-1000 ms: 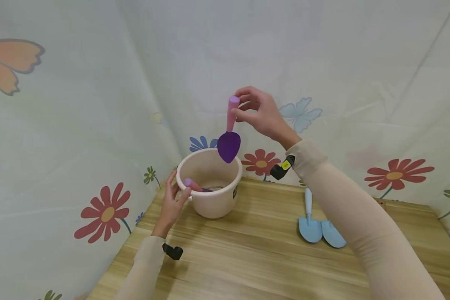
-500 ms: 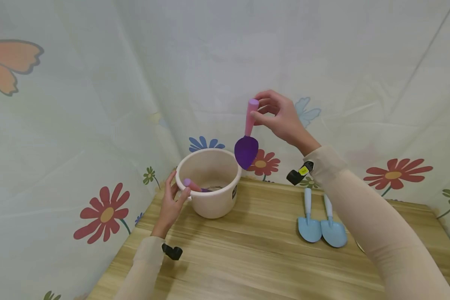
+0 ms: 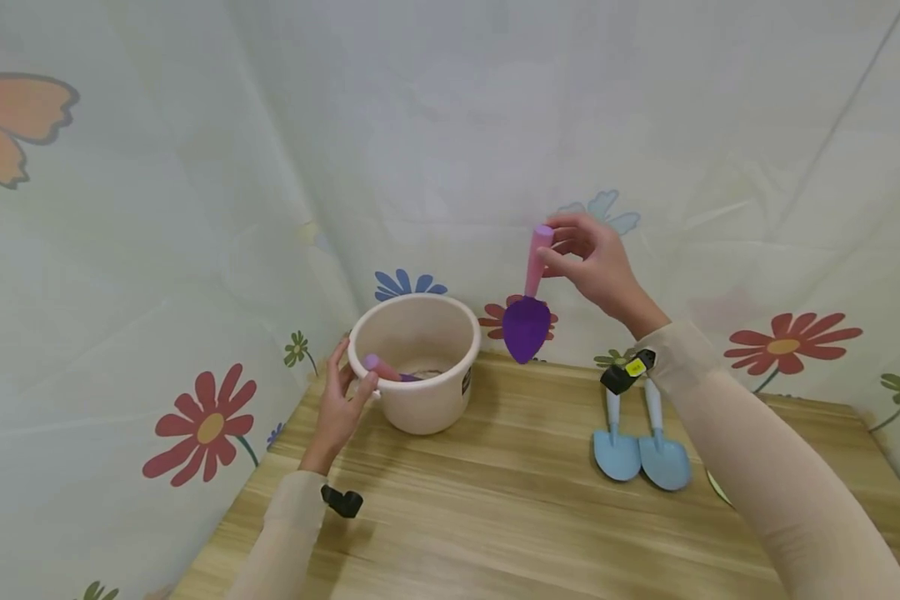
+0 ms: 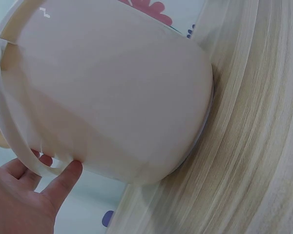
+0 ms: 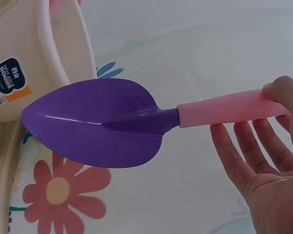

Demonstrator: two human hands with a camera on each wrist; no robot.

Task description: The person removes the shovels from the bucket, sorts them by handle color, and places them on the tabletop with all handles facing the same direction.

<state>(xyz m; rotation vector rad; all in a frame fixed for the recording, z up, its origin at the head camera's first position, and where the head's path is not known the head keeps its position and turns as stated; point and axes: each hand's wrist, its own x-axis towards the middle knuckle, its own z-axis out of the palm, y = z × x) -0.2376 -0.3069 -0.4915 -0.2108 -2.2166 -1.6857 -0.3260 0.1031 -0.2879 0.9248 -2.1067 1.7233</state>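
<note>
My right hand [image 3: 600, 265] pinches the pink handle of a purple-bladed garden trowel [image 3: 527, 329] between thumb and fingertips. The blade points down, in the air to the right of the bucket [image 3: 423, 408]. In the right wrist view the whole trowel [image 5: 97, 124] shows, with the fingers along its handle. At the bucket's left side my left hand [image 3: 339, 417] holds it by the rim, thumb toward the front. The left wrist view shows those fingertips [image 4: 71, 173] under the rim and carry handle. A second pink-handled trowel [image 3: 384, 369] leans inside the bucket, its blade mostly hidden.
Two light blue trowels, one on the left [image 3: 617, 456] and one on the right [image 3: 664, 462], lie side by side on the wooden table [image 3: 495, 517]. A pale green curved edge [image 3: 718, 490] peeks out beside my right sleeve. A flowered curtain [image 3: 450, 150] hangs behind.
My right hand has carried the purple trowel from above the bucket to the right and lower. The left hand stays on the bucket. More of the blue trowels shows now.
</note>
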